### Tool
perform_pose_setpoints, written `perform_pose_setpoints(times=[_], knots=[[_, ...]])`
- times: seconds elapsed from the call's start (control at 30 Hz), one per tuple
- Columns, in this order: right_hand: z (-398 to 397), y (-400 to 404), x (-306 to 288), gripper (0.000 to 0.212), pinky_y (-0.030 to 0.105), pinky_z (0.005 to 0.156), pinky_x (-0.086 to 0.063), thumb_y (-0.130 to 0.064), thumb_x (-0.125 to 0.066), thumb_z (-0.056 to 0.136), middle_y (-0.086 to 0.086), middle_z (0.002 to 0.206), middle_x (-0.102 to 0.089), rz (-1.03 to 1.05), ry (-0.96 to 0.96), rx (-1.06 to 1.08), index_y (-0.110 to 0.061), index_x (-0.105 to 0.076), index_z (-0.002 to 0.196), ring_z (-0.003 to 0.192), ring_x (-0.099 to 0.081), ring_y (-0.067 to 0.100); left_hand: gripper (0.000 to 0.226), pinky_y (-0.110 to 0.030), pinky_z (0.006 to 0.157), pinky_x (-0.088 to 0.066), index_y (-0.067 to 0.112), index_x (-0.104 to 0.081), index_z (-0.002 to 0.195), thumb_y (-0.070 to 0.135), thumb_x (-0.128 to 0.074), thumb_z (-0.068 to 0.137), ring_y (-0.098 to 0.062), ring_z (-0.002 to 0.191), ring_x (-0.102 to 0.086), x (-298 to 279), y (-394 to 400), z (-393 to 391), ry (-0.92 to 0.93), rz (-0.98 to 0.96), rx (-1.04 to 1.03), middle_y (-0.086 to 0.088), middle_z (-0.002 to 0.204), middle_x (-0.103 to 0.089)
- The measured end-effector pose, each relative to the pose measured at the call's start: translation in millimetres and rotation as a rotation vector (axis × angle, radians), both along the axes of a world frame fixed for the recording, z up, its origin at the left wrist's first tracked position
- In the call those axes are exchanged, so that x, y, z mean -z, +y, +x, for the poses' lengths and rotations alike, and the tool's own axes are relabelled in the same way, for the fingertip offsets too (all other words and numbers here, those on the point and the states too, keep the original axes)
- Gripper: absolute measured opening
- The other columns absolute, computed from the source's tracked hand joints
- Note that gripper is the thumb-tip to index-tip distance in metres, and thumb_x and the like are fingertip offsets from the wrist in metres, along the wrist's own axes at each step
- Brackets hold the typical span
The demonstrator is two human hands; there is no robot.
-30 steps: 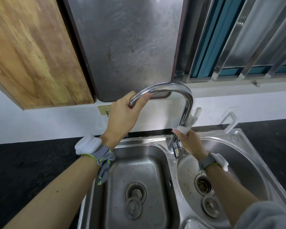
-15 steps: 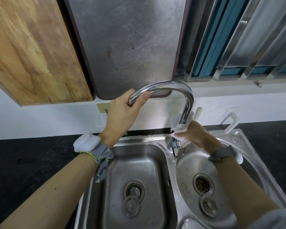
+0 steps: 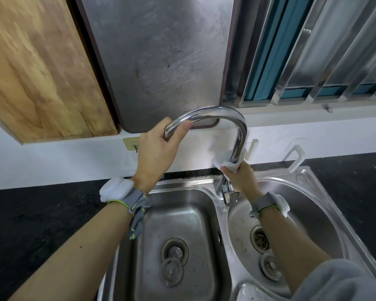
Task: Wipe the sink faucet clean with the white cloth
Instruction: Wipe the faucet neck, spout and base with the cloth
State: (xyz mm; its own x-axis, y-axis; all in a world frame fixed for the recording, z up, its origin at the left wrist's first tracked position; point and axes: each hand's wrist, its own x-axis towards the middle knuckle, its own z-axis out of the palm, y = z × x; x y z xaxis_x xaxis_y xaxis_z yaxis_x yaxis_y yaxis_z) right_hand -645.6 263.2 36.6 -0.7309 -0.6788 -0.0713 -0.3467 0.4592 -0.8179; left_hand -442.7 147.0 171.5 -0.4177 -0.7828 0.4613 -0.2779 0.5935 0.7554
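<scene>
Gripping the faucet [image 3: 239, 127] spout still, left hand [image 3: 159, 153] steadies; right hand [image 3: 240, 178] has reclenched the white cloth [image 3: 224, 160].

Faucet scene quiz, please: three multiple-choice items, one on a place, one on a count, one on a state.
1. Where is the white cloth?
A. in the left basin
B. around the faucet's upright stem
C. on the counter

2. How many basins does the sink have?
A. one
B. two
C. three

3. What is the left hand doing?
A. gripping the faucet spout
B. resting flat on the counter
C. holding a drain stopper

Answers: B, the right hand holds the cloth wrapped at the stem; B, two drains show; A, fingers curl round the arch.
</scene>
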Motion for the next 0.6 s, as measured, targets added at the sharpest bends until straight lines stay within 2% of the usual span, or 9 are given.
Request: perform_pose_setpoints(times=[0.07,0.13,0.27,0.33,0.47,0.6], knots=[[4.0,-0.6,-3.4,0.031,0.02,0.059,-0.042,-0.026,-0.07,0.088,0.004,0.086,-0.064,-0.028,0.028,0.036,-0.003,-0.061,0.106,0.078,-0.06,0.023,0.061,-0.018,0.049,-0.032,0.014,-0.05,0.07,0.073,-0.041,0.083,-0.008,0.053,-0.042,-0.3,-0.7,0.8,-0.01,-0.001,0.016,0.006,0.053,-0.041],[6.4,-1.5,-9.1,0.03,0.007,0.048,-0.039,-0.025,-0.069,0.089,0.004,0.083,-0.063,-0.067,0.047,0.046,-0.001,-0.057,0.103,0.071,-0.06,0.02,0.061,-0.017,0.049,-0.032,0.015,-0.051,0.07,0.073,-0.041,0.083,-0.008,0.053,-0.043,-0.5,-2.6,0.8,-0.02,-0.001,0.028,0.007,0.054,-0.042],[10.7,-2.2,-27.8,0.026,0.003,0.041,-0.038,-0.019,-0.071,0.088,-0.003,0.076,-0.059,-0.188,0.075,0.063,-0.006,-0.051,0.1,0.058,-0.056,0.0,0.054,-0.014,0.049,-0.03,0.023,-0.046,0.065,0.074,-0.041,0.083,-0.007,0.052,-0.043,0.1,-4.2,0.0,-0.016,-0.005,0.028,0.01,0.052,-0.042],[14.0,-3.0,-36.4,0.026,0.004,0.041,-0.038,-0.019,-0.071,0.089,-0.006,0.073,-0.058,-0.242,0.08,0.079,-0.007,-0.05,0.099,0.051,-0.058,0.001,0.053,-0.013,0.048,-0.03,0.025,-0.045,0.064,0.074,-0.041,0.082,-0.006,0.052,-0.044,1.1,-3.8,-0.3,-0.011,-0.009,0.024,0.011,0.051,-0.043],[21.6,-6.1,-46.9,0.023,0.013,0.045,-0.045,-0.024,-0.066,0.091,-0.003,0.069,-0.059,-0.322,0.102,0.131,-0.01,-0.05,0.101,0.054,-0.059,0.014,0.058,-0.018,0.049,-0.032,0.018,-0.048,0.067,0.073,-0.041,0.083,-0.007,0.053,-0.043,3.1,-4.3,0.1,0.0,-0.019,0.015,0.007,0.053,-0.041],[34.0,-14.3,-49.7,0.025,0.021,0.053,-0.049,-0.028,-0.066,0.091,-0.003,0.074,-0.062,-0.469,0.047,0.323,-0.01,-0.054,0.104,0.06,-0.059,0.015,0.052,-0.014,0.048,-0.032,0.025,-0.045,0.064,0.073,-0.042,0.083,-0.006,0.052,-0.045,4.4,-3.9,-0.3,0.011,-0.023,0.018,0.008,0.051,-0.042]])
